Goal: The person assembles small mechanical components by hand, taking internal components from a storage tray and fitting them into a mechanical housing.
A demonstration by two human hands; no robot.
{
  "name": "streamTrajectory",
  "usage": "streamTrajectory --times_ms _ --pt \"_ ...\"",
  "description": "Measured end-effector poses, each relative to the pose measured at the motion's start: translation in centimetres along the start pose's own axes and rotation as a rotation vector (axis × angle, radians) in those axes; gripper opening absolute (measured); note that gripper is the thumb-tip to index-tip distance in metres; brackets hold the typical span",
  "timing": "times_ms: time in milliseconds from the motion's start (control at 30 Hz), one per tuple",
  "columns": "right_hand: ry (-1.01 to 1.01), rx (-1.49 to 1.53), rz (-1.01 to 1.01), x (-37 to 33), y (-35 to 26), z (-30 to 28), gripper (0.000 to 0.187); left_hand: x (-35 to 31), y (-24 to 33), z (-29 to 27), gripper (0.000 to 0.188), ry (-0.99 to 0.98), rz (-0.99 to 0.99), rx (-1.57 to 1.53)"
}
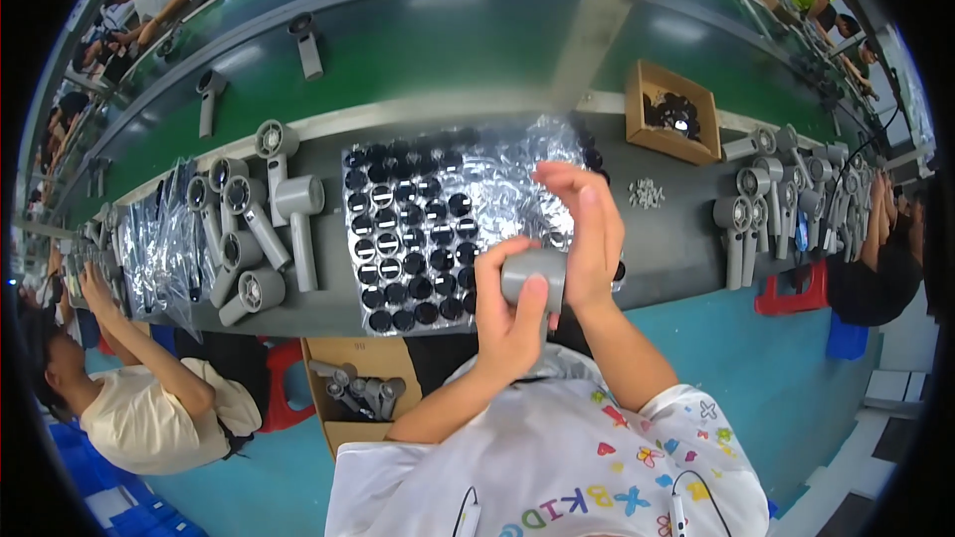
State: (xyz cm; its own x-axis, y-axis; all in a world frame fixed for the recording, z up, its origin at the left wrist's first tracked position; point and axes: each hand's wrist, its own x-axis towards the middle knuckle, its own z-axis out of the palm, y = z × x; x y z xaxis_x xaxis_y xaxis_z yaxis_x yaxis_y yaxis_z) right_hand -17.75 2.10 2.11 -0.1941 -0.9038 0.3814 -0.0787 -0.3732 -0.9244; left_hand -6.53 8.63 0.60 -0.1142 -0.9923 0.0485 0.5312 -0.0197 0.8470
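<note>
My left hand (509,323) is wrapped round a grey handheld fan (534,276), its round head toward my right palm. My right hand (593,239) stands upright beside that head with fingers stretched out and slightly apart. Its palm is at the fan's end face; whether it presses on it I cannot tell. Most of the fan's handle is hidden by my hands. Just beyond them lies a clear plastic tray (507,189) with many round black caps (419,286) in rows; several pockets at its middle and right show bare shiny plastic.
Grey fans (261,229) lie left of the tray by plastic bags (159,249); more stand at right (761,204). Small pale parts (646,193) lie near a cardboard box (686,139) of black pieces. Beyond runs a green conveyor (428,40). A co-worker (159,398) sits at left.
</note>
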Motion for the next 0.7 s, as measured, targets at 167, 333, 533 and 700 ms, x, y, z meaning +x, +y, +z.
streamTrajectory --times_ms 167,333,533,700 --pt "0.207 0.219 0.110 2.5 -0.8 -1.0 0.043 1.8 0.7 -1.2 0.033 0.003 -0.075 -0.135" --pt "0.320 0.148 0.061 4.1 -2.0 -4.6 0.060 3.0 1.9 -2.6 0.032 0.222 -0.020 -0.130" --pt "0.040 0.276 0.284 1.1 -0.3 0.6 0.067 1.0 -0.2 -0.6 0.040 -0.065 0.244 0.369" --pt "0.136 0.211 0.293 0.9 0.0 0.5 0.061 1.9 0.3 0.2 0.030 0.038 -0.111 -0.037"
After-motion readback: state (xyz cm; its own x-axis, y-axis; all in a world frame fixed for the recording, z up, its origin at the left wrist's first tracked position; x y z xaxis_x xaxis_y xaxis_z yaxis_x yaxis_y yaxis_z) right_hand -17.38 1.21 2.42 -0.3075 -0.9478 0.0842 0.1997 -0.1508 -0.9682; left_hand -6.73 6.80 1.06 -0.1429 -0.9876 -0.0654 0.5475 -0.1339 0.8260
